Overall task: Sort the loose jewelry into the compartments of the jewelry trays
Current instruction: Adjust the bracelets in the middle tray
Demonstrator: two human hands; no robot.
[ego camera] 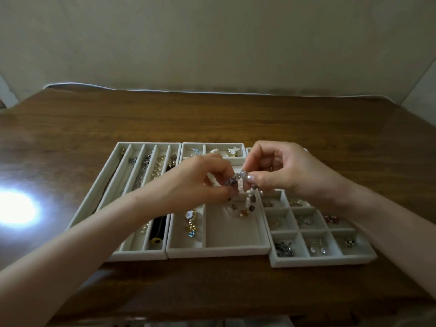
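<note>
The left hand and right hand are together pinching a beaded bracelet, its loop dangling into the middle tray's large compartment, while chains and earrings are already lying sorted alongside, so sorting is seemingly nearing completion.

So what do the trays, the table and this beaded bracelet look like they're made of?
The trays: pale grey fabric, likely velvet or felt over board; matte, soft-edged walls. The table: wood or wood veneer, glossy; grain and a bright glare show. The beaded bracelet: mixed purple, brown and pearly white beads, perhaps stone, glass or plastic; too small to tell.
</note>
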